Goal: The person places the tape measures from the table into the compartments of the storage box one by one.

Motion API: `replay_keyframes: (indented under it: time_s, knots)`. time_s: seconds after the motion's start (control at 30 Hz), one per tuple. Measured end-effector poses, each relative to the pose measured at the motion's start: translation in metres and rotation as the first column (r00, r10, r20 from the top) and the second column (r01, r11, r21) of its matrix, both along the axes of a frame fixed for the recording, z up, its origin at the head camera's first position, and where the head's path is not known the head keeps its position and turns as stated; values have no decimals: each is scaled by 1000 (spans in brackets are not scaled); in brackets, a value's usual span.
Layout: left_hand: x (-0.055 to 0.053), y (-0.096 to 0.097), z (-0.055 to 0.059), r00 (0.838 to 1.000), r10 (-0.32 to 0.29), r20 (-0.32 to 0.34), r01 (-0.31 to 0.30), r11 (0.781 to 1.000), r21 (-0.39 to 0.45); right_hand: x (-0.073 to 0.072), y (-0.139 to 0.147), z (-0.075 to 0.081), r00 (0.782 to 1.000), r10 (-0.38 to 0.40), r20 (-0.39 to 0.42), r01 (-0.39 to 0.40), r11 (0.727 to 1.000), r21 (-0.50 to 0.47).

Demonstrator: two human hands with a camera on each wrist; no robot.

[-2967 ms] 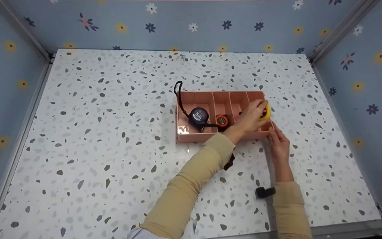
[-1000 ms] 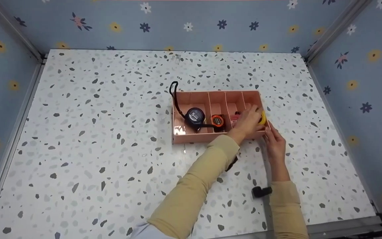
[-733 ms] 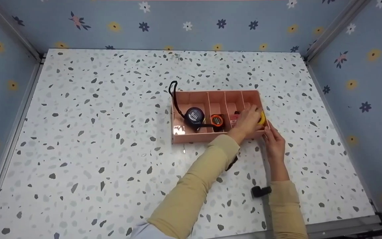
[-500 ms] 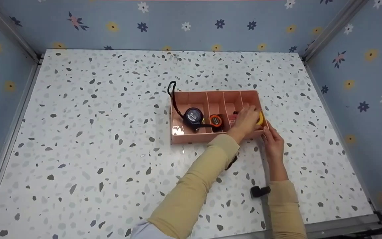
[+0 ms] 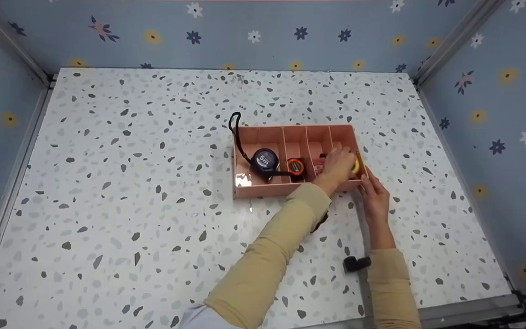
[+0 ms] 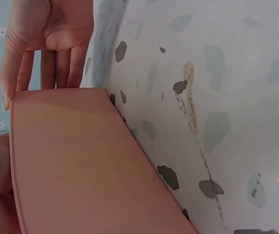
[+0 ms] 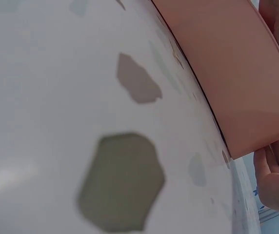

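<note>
A pink divided organizer box sits on the speckled table. My left hand reaches into its right end and holds a yellow tape measure, mostly covered by the fingers, down in the rightmost compartment. At the front right corner my right hand pinches the box; in the left wrist view that hand has its thumb at the rim and its fingers against the end wall. A black 5m tape measure lies in the large left compartment. Beside it is an orange-and-black tape measure, then a partly hidden pink-red item.
A black strap loop hangs over the box's left back corner. Black wrist mounts show beside the sleeves. Blue flowered panels border the table at the back and sides.
The yellow tape measure has gone down from rim height into the rightmost compartment with my left hand. More of the pink-red item shows. My right hand stays at the corner; the view shifts slightly.
</note>
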State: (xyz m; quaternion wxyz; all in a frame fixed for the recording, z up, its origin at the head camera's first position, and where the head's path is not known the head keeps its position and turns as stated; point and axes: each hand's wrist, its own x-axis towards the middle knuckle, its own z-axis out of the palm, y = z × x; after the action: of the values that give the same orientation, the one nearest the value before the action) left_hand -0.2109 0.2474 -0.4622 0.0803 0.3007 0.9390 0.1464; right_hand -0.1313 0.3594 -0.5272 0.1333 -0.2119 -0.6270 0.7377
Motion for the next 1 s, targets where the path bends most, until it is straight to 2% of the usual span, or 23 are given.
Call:
replay_keyframes:
  time_s: [0.33, 0.57, 1.0]
  knots:
    - [-2, 3, 0, 1000, 5, -16, -6, 999, -43, 2, -5, 11, 999, -20, 43, 20, 1000, 6]
    - [-2, 1, 0, 999, -1, -42, 0, 999, -34, 3, -7, 12, 1000, -16, -18, 16, 999, -45]
    - [-3, 3, 1, 1000, 0, -8, 0, 997, -73, 2, -7, 13, 1000, -28, 5, 28, 999, -44]
